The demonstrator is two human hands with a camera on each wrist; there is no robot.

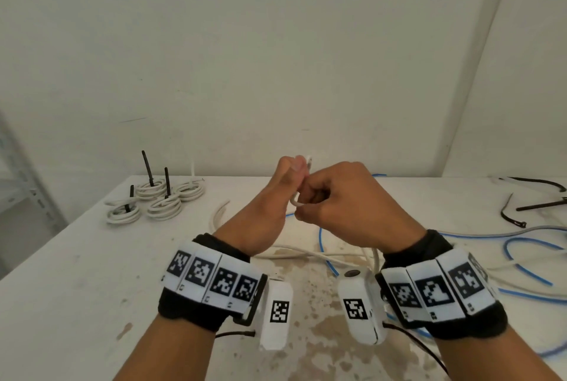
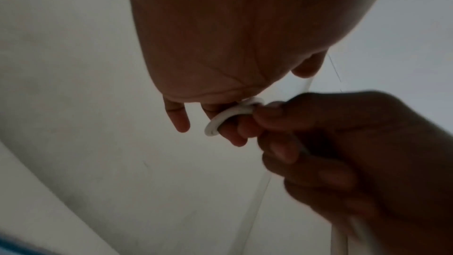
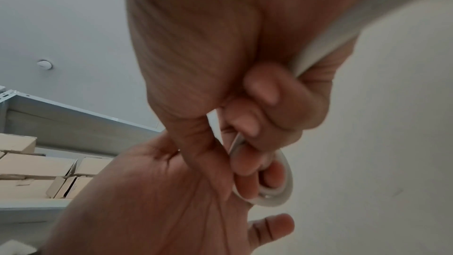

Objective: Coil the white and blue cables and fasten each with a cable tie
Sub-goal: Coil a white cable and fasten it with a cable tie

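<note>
Both hands are raised over the table (image 1: 92, 258) and meet in the middle. A white cable (image 1: 294, 201) forms a small loop around the fingers of my left hand (image 1: 293, 179), whose thumb pinches the cable's end. My right hand (image 1: 311, 201) is curled in a fist round the same cable just beside the loop. The right wrist view has the white cable (image 3: 286, 187) running through the fist and ringing the left fingers. In the left wrist view the loop (image 2: 215, 123) sits on two left fingers. A blue cable (image 1: 322, 245) lies loose on the table under the hands.
Several coiled white cables (image 1: 159, 202) fastened with black ties stand at the back left. Loose black cable ties (image 1: 540, 204) lie at the far right, with more blue cable (image 1: 521, 245) and a grey one spread beside them. A wall stands close behind.
</note>
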